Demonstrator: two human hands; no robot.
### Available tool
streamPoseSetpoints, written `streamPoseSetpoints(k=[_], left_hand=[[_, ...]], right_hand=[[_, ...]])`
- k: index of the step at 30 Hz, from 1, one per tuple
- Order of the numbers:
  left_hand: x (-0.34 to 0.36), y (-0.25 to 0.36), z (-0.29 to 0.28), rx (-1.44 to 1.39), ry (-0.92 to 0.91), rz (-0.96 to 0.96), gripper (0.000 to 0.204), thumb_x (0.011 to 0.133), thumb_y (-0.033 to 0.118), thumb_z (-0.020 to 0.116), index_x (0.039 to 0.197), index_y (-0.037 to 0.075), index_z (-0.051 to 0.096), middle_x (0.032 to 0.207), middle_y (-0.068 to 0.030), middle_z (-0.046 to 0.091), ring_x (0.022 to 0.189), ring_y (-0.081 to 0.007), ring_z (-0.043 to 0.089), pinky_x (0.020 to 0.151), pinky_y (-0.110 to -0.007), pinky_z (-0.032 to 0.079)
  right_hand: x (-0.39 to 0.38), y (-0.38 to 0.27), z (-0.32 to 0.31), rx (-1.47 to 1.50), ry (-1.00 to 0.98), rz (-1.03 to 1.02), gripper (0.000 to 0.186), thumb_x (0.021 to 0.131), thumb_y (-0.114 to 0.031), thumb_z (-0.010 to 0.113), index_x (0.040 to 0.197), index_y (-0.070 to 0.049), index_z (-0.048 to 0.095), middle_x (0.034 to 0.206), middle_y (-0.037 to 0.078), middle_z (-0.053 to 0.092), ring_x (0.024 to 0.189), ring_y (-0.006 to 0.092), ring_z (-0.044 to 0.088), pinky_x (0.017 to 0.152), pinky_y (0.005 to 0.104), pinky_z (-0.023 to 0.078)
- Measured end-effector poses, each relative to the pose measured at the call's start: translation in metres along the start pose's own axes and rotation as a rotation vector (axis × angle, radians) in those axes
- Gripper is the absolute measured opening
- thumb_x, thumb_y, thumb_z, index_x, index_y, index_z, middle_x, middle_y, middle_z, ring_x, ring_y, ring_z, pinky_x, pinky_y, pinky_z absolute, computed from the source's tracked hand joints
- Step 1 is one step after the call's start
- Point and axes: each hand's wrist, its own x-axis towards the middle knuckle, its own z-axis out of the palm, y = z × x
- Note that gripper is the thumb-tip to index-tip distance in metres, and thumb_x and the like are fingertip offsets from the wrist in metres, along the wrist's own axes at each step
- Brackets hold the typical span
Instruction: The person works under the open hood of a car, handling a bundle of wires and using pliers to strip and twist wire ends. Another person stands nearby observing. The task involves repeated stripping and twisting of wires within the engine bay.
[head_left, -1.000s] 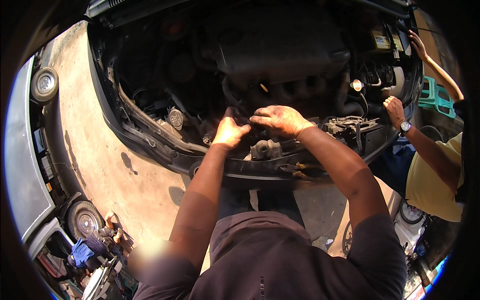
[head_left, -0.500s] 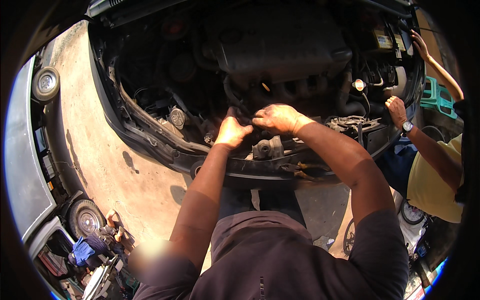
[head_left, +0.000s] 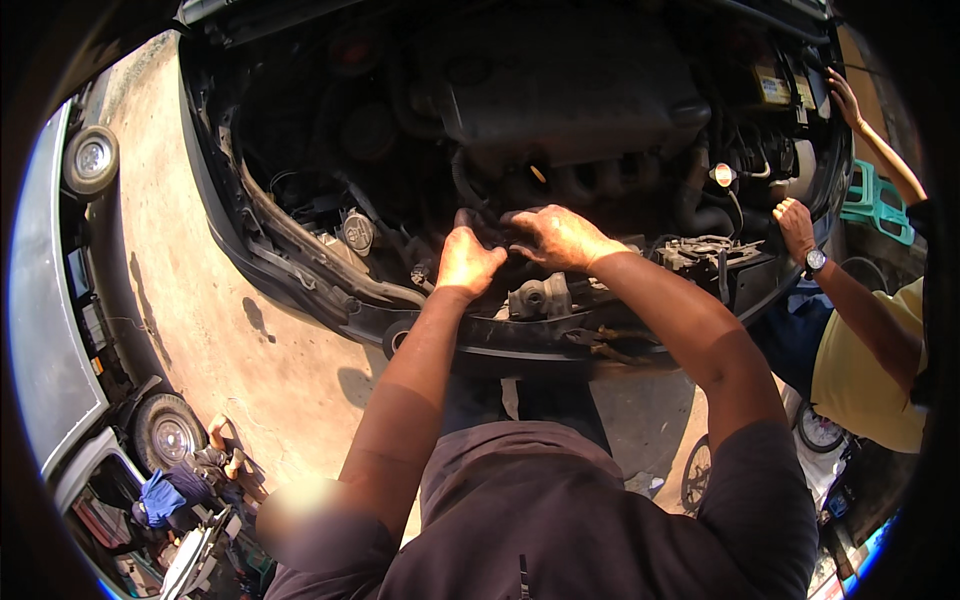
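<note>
Both hands reach over the front edge of a car's open engine bay. My left hand is closed, its fingertips lost in shadow against dark parts. Close beside it, my right hand curls thumb and fingers around something dark that I cannot make out. The two hands nearly meet below the black engine cover. Just nearer than my right hand sits a dusty metal bracket on the front crossmember. Pliers lie on the front edge under my right forearm.
A co-worker's hand with a watch rests on the bay's right rim; another hand touches farther back. A white-topped cap and a battery sit at right. Beyond are a green plastic stool and, at left, a parked vehicle.
My right hand's thumb and fingers have spread a little apart and rolled slightly. My left hand stays nearly in place. The whole view has shifted slightly.
</note>
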Motion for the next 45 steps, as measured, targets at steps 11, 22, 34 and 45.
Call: streamPoseSetpoints(k=[11,22,34,45], left_hand=[[0.001,-0.003,0.0,-0.132,0.024,-0.008,0.055,0.071,0.014,0.086,0.114,-0.004,0.058,0.099,-0.0212,0.076,0.096,-0.0323,0.076,0.088,-0.042,0.059],[-0.003,0.004,0.007,0.073,-0.024,0.03,0.053,0.077,0.011,0.083,0.118,-0.006,0.054,0.103,-0.0303,0.074,0.103,-0.0457,0.074,0.092,-0.048,0.058],[-0.002,0.003,0.003,0.058,-0.018,0.033,0.058,0.078,0.01,0.082,0.126,-0.007,0.055,0.11,-0.0287,0.074,0.109,-0.044,0.073,0.095,-0.047,0.058],[-0.004,0.006,0.004,0.031,-0.043,0.021,0.063,0.077,0.011,0.084,0.128,-0.007,0.053,0.11,-0.0299,0.074,0.111,-0.0458,0.072,0.095,-0.047,0.058]], right_hand=[[0.003,0.007,-0.004,-0.016,-0.089,-0.139,0.032,0.097,-0.022,0.074,0.125,-0.009,0.077,0.126,0.015,0.075,0.116,0.0373,0.071,0.102,0.0465,0.058],[0.019,-0.016,-0.009,0.231,-0.259,0.489,0.033,0.095,-0.029,0.071,0.108,0.001,0.08,0.097,0.02,0.079,0.091,0.0321,0.076,0.084,0.0433,0.059],[-0.006,0.009,-0.006,-0.173,-0.072,-0.171,0.034,0.099,-0.016,0.067,0.133,-0.016,0.072,0.126,0.01,0.074,0.115,0.0361,0.071,0.101,0.0468,0.058],[0.018,-0.003,-0.01,0.434,-0.226,0.449,0.019,0.097,-0.019,0.073,0.103,-0.002,0.08,0.083,0.01,0.074,0.074,0.0232,0.07,0.07,0.0389,0.056]])
